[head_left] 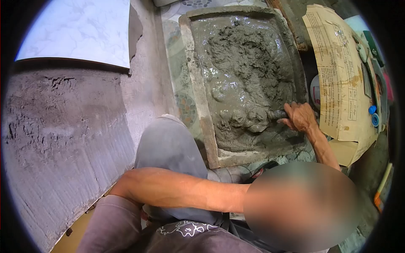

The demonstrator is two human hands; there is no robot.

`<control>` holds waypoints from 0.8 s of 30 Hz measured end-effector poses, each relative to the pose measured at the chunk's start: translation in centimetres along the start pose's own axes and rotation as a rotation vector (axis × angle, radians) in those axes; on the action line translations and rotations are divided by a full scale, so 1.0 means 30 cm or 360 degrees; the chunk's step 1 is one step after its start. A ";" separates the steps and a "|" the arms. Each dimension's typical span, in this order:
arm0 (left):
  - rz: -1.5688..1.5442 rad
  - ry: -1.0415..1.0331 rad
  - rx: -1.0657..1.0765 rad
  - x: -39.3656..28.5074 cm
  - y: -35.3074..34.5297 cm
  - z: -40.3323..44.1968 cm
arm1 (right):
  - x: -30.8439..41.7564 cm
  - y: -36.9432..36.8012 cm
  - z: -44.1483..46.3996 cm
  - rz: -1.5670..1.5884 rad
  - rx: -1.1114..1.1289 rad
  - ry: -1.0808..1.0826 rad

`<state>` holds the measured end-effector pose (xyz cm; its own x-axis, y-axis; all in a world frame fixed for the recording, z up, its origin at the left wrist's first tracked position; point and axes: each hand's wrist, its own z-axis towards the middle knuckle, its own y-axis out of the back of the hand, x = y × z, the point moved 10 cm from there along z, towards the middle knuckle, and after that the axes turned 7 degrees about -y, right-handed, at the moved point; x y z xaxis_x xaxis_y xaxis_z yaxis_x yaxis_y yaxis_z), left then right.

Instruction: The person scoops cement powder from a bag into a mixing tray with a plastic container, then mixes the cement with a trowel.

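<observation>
My right hand [300, 117] is closed around the handle of a tool [276, 114], probably a trowel, at the right side of the wet grey mortar [249, 76]. The tool's far end is buried in the mortar or coated with it. A shallow rectangular tray [195, 80] with a crusted rim holds the mortar, which is heaped and rough in the middle and wetter towards the left. My left forearm reaches across the bottom of the view, and a blurred patch hides my left hand.
A white marbled tile [76, 31] is on the mortar-coated surface [63, 126] at the left. To the right lies a printed cardboard sheet [337, 76], with a blue ring-shaped item [375, 120] near its edge. My bent knee [168, 143] is beside the tray's lower left.
</observation>
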<state>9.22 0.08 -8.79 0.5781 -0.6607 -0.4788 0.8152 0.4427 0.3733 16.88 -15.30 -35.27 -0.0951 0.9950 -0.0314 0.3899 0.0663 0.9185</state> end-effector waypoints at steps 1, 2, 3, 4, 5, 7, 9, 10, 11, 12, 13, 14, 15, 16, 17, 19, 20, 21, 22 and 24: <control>-0.0009 0.0002 -0.0039 0.001 0.009 0.004 | -0.002 0.025 0.002 -0.0014 -0.0046 0.0004; -0.0021 0.0007 -0.0080 0.000 0.015 0.009 | -0.004 0.047 0.000 -0.0026 -0.0087 0.0009; -0.0038 0.0016 -0.0118 -0.003 0.017 0.010 | -0.014 0.062 -0.001 -0.0036 -0.0098 -0.0029; -0.0012 0.0020 -0.0154 -0.005 0.020 0.012 | -0.032 0.082 0.005 -0.0049 -0.0113 -0.0071; 0.0016 0.0024 -0.0193 -0.009 0.024 0.015 | -0.052 0.092 0.014 -0.0065 -0.0126 -0.0111; 0.0046 0.0009 -0.0216 -0.022 0.027 0.017 | -0.075 0.114 0.024 -0.0053 -0.0181 -0.0154; 0.0064 -0.0021 -0.0177 -0.036 0.023 0.017 | -0.095 0.136 0.031 -0.0022 -0.0190 -0.0234; 0.0068 -0.0030 -0.0192 -0.045 0.025 0.016 | -0.107 0.129 0.036 -0.0006 -0.0158 -0.0317; 0.0073 -0.0049 -0.0204 -0.050 0.030 0.018 | -0.120 0.135 0.051 0.0006 -0.0135 -0.0406; 0.0078 -0.0064 -0.0220 -0.057 0.033 0.021 | -0.142 0.123 0.061 0.0018 -0.0106 -0.0491; 0.0071 -0.0060 -0.0215 -0.057 0.037 0.023 | -0.155 0.129 0.084 0.0098 -0.0058 -0.0583; 0.0065 -0.0049 -0.0210 -0.058 0.039 0.025 | -0.160 0.131 0.111 0.0182 -0.0007 -0.0669; 0.0056 -0.0039 -0.0202 -0.059 0.042 0.028 | -0.161 0.129 0.121 0.0270 0.0044 -0.0758; 0.0060 -0.0038 -0.0179 -0.058 0.045 0.031 | -0.154 0.137 0.127 0.0318 0.0003 -0.0798; 0.0066 -0.0037 -0.0158 -0.055 0.050 0.032 | -0.146 0.136 0.136 0.0365 -0.0037 -0.0835; 0.0092 -0.0038 -0.0165 -0.043 0.073 0.034 | -0.139 0.164 0.154 0.0484 -0.0123 -0.0893; 0.0101 -0.0036 -0.0192 -0.039 0.086 0.036 | -0.133 0.174 0.152 0.0560 -0.0159 -0.0918; 0.0105 -0.0022 -0.0228 -0.042 0.096 0.035 | -0.122 0.173 0.146 0.0637 -0.0178 -0.0942; 0.0100 -0.0020 -0.0258 -0.048 0.094 0.031 | -0.120 0.161 0.144 0.0641 -0.0206 -0.0946; 0.0107 -0.0041 -0.0311 -0.056 0.102 0.033 | -0.118 0.181 0.155 0.0641 -0.0290 -0.0953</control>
<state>10.72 1.95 -6.05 0.6322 -0.6400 -0.4367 0.7677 0.5937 0.2412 23.59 -18.12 -32.01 0.5587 0.8138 0.1599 0.1259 -0.2738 0.9535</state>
